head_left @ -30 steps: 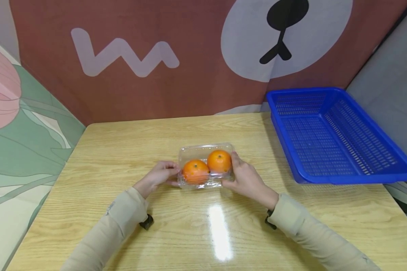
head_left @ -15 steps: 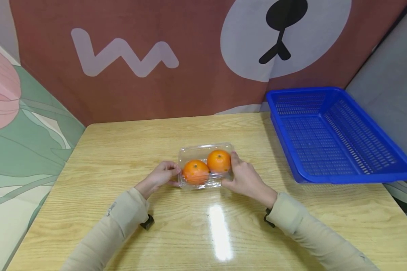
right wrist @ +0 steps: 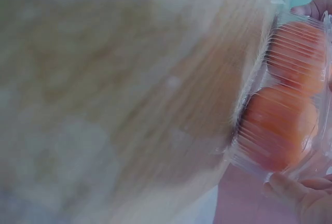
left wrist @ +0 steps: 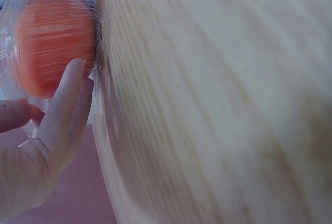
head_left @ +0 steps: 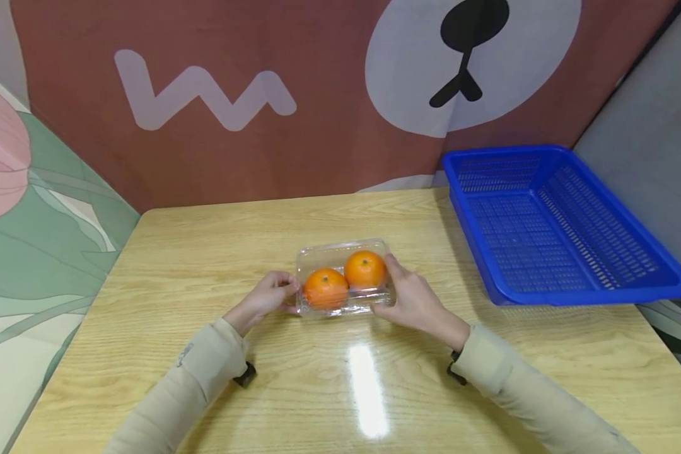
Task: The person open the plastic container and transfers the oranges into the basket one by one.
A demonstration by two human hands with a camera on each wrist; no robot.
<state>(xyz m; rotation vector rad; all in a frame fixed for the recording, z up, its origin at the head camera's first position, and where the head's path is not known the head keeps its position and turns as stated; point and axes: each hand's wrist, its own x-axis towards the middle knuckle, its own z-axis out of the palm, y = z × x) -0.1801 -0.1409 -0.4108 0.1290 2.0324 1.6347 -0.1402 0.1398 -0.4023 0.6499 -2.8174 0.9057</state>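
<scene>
A clear plastic fruit box (head_left: pixel 318 256) stands on the wooden table, with two oranges side by side in it, the left orange (head_left: pixel 325 290) nearer me than the right orange (head_left: pixel 366 270). With thumb and fingers, my left hand (head_left: pixel 265 296) pinches the box's left end. My right hand (head_left: pixel 415 299) grips the right end, thumb at the near side and fingers on the far side. In the left wrist view, my left fingers lie along the ribbed wall (left wrist: pixel 57 37) of the box. Through the plastic I cannot tell how the lid sits.
At the back right of the table (head_left: pixel 215 252) is a blue slatted basket (head_left: pixel 490 271), its front part reaching toward the right edge. A brown printed cloth (head_left: pixel 329 151) hangs behind the table. Patterned cloth panels stand at both sides.
</scene>
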